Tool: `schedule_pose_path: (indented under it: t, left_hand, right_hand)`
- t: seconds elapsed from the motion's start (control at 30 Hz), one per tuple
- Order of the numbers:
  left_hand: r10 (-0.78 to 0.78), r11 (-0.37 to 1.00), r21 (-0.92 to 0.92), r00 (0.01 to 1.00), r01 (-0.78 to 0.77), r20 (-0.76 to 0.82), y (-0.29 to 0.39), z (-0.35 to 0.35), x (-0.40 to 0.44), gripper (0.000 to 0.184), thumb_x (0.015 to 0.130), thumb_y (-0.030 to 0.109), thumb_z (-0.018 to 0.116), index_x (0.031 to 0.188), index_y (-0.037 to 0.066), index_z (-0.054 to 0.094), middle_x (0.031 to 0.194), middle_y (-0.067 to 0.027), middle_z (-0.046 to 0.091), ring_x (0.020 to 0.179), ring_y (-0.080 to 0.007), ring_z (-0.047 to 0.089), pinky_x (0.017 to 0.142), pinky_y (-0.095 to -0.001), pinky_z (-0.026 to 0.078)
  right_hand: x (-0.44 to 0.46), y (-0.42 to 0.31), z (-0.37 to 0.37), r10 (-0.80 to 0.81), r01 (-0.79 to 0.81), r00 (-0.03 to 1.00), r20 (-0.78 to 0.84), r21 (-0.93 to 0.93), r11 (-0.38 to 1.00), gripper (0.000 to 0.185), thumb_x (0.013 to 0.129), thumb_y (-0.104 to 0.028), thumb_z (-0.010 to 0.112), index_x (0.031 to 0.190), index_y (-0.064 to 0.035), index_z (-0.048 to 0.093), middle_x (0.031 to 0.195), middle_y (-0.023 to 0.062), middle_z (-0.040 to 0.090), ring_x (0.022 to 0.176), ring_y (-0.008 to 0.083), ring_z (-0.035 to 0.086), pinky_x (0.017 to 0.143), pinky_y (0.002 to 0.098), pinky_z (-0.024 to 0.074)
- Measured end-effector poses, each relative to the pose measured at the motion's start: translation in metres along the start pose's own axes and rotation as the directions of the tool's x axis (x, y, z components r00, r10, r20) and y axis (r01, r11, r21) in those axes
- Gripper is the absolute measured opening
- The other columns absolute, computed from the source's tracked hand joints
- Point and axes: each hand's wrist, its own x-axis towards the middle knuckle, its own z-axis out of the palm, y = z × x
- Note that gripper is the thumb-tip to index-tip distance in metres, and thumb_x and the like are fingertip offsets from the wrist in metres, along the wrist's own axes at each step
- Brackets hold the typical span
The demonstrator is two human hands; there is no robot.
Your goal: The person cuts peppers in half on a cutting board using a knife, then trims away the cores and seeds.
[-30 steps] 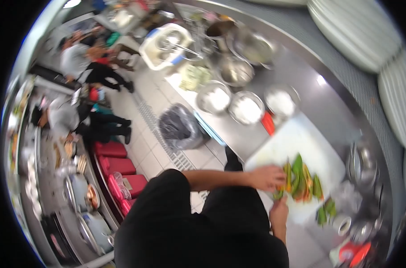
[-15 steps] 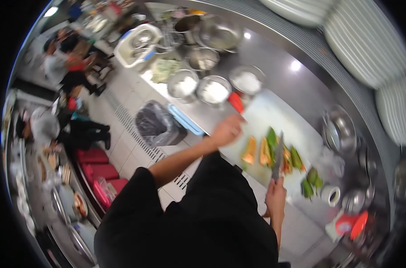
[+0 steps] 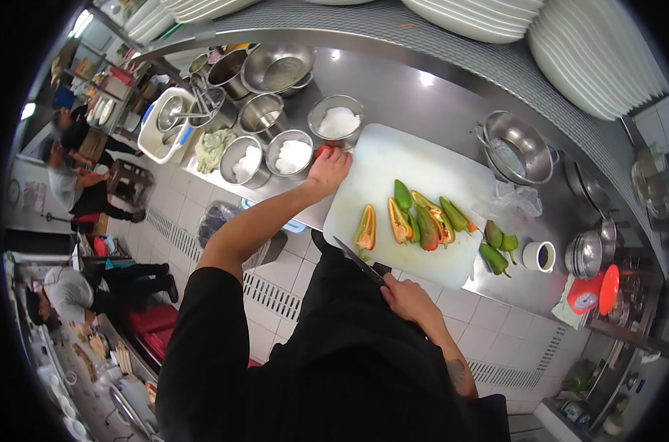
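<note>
My right hand (image 3: 410, 298) is closed round the handle of a knife (image 3: 359, 261), its blade pointing up-left at the near edge of the white cutting board (image 3: 438, 162). Several halved green peppers (image 3: 429, 227) lie on the board, some cut side up. One half (image 3: 365, 228) lies apart at the left. Beyond the board's left edge, my left hand (image 3: 330, 172) has its fingers on a red object (image 3: 323, 150), mostly hidden, beside metal bowls of white stuff (image 3: 291, 156). Whole green peppers (image 3: 494, 258) rest right of the board.
A metal colander (image 3: 522, 147), a white cup (image 3: 538, 256) and a red scale (image 3: 585, 297) stand on the right. Stacked plates (image 3: 585, 59) fill the shelf above. A white tub (image 3: 161, 129) is at the left. Other people (image 3: 73, 291) stand at the far left.
My left hand has moved away from the peppers to the red object by the bowls. My right hand has brought the knife from over the peppers to the board's near edge. The view has shifted.
</note>
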Motion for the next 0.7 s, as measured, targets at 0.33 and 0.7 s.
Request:
schedule_pose_path:
  t: [0.33,0.7]
  left_hand:
    - [-0.127,0.936,-0.350,0.954,0.024,-0.272,-0.019,-0.037,-0.002,0.023,0.084,0.011,0.067,0.106,0.005,0.060,0.104,-0.0094,0.063,0.104,-0.0305,0.058,0.086,-0.0427,0.047]
    - [-0.259,-0.237,-0.970,0.959,0.052,0.115,0.082,-0.047,-0.049,0.045,0.078,-0.002,0.074,0.119,0.008,0.058,0.116,-0.0112,0.060,0.105,-0.0214,0.063,0.086,-0.0312,0.054]
  right_hand:
    - [0.021,0.020,0.018,0.216,-0.155,0.948,-0.234,0.254,0.955,0.027,0.100,-0.025,0.051,0.113,-0.0013,0.052,0.085,0.0331,0.067,0.084,0.0543,0.064,0.080,0.0625,0.0498]
    - [0.037,0.009,-0.013,0.426,-0.297,0.890,-0.163,0.502,0.813,0.022,0.102,-0.023,0.046,0.107,-0.0015,0.048,0.069,0.0268,0.066,0.054,0.0415,0.065,0.064,0.0530,0.0550]
